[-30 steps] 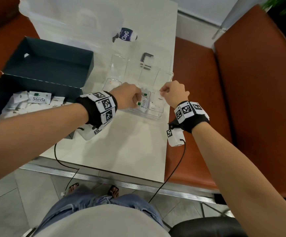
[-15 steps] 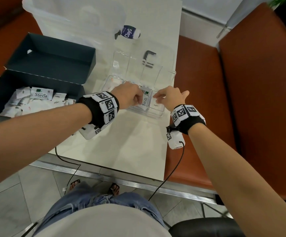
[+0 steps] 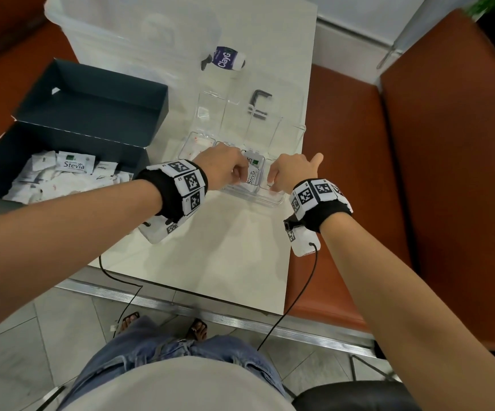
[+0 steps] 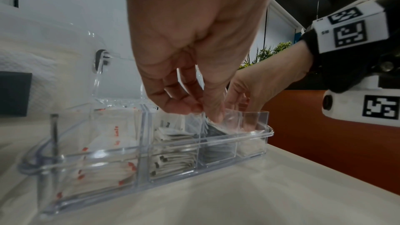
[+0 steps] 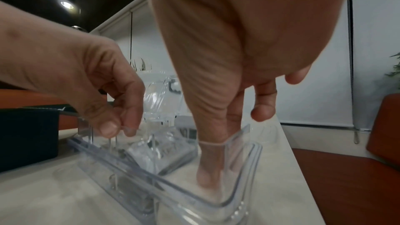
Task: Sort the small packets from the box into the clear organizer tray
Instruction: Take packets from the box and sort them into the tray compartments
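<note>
The clear organizer tray [image 3: 270, 200] sits near the table's right edge, with white packets in its compartments [image 4: 168, 143]. My left hand [image 3: 236, 171] hovers over the third compartment and pinches the top edge of a Stevia packet [image 3: 252, 177] between thumb and fingers [image 4: 201, 109]. My right hand [image 3: 279, 181] is beside it. One of its fingers [image 5: 208, 163] reaches straight down into the rightmost compartment and presses on a white packet [image 4: 251, 148]; the thumb sticks out. The dark open box [image 3: 92, 114] on the left holds several loose packets [image 3: 62, 176].
The tray's clear lid with a black latch [image 3: 259, 105] stands open behind it. A ClayG bottle [image 3: 228, 59] and a white plastic bag [image 3: 139, 34] lie further back. An orange-brown bench [image 3: 359, 179] borders the table's right edge. Wrist cables hang over the near edge.
My right hand has dropped from above the tray until its finger is down inside the rightmost compartment. My left hand has stayed at the third compartment with the Stevia packet.
</note>
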Action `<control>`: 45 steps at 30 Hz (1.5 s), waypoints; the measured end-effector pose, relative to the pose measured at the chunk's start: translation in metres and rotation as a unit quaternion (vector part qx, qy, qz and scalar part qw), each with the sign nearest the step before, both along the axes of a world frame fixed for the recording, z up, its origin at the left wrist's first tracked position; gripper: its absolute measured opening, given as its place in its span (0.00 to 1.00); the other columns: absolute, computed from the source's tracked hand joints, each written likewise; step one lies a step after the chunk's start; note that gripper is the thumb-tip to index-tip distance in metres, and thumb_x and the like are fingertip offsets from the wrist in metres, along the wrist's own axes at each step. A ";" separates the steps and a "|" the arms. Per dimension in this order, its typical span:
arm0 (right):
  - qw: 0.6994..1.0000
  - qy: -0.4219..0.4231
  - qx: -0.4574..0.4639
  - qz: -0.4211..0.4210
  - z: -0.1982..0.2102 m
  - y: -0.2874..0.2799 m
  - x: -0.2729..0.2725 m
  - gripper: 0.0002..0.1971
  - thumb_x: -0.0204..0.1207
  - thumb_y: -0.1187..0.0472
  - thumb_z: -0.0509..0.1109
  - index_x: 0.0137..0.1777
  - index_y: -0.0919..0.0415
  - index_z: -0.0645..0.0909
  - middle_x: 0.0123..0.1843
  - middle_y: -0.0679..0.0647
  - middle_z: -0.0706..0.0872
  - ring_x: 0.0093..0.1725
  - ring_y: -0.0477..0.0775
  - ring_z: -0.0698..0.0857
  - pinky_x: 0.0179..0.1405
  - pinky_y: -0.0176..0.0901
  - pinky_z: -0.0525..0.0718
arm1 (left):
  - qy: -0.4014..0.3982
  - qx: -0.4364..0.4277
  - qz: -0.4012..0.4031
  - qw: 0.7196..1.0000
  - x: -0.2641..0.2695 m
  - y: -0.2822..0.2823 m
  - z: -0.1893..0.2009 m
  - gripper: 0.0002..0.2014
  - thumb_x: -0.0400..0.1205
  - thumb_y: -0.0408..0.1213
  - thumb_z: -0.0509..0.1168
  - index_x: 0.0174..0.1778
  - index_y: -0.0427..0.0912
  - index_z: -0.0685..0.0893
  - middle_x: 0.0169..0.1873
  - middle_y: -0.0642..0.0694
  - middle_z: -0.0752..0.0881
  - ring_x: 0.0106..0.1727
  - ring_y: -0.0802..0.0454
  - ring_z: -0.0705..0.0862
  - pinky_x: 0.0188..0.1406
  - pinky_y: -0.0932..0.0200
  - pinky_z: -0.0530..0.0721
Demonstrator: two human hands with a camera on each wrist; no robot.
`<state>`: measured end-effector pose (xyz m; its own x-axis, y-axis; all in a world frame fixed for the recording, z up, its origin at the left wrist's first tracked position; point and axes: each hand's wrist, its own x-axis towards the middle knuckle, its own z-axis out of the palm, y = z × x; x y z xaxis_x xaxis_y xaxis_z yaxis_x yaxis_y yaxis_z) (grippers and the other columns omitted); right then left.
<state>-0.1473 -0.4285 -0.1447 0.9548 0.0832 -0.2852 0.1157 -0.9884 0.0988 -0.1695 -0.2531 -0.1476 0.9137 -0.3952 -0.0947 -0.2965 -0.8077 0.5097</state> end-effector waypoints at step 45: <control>0.949 0.191 0.054 0.244 -0.013 0.340 -0.046 0.47 0.76 0.45 0.72 0.85 0.62 0.47 0.77 0.68 0.68 0.73 0.66 0.73 0.70 0.52 0.74 | 0.150 -0.005 0.230 0.962 -0.040 0.341 -0.007 0.20 0.89 0.41 0.57 0.75 0.38 0.71 0.65 0.35 0.81 0.58 0.39 0.83 0.43 0.54 0.82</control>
